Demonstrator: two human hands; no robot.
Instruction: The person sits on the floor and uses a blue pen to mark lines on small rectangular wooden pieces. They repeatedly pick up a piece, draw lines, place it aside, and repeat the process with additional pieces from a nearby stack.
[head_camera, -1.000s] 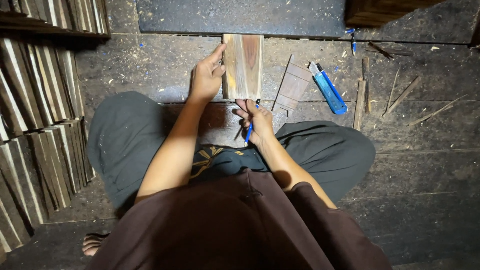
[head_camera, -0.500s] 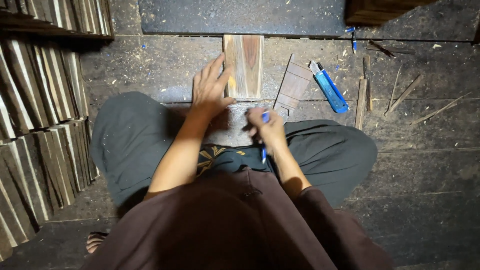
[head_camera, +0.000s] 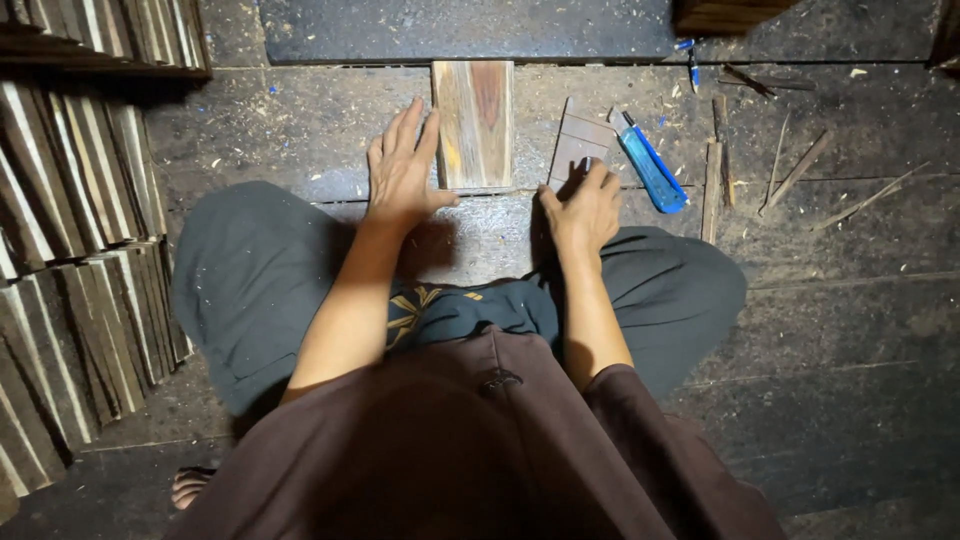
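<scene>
The person sits cross-legged on a dark wooden floor (head_camera: 850, 330) in a brown shirt and dark trousers.

The left hand (head_camera: 400, 175) lies flat on the floor with its fingers spread wide. It holds nothing. Its thumb side is just beside the left edge of a small wooden board (head_camera: 474, 122). The board lies flat, straight in front of the person, with a reddish streak down its middle.

The right hand (head_camera: 585, 208) is curled, fingers bent down onto the near end of a thin brown wood piece (head_camera: 577, 140) that lies just right of the board. Whether the hand grips it or only presses on it cannot be told.

A blue cutter knife (head_camera: 650, 165) lies just right of that piece. Past it are thin wood sticks (head_camera: 712, 180) and scraps. Stacks of wooden slats (head_camera: 70, 230) stand at the far left.
</scene>
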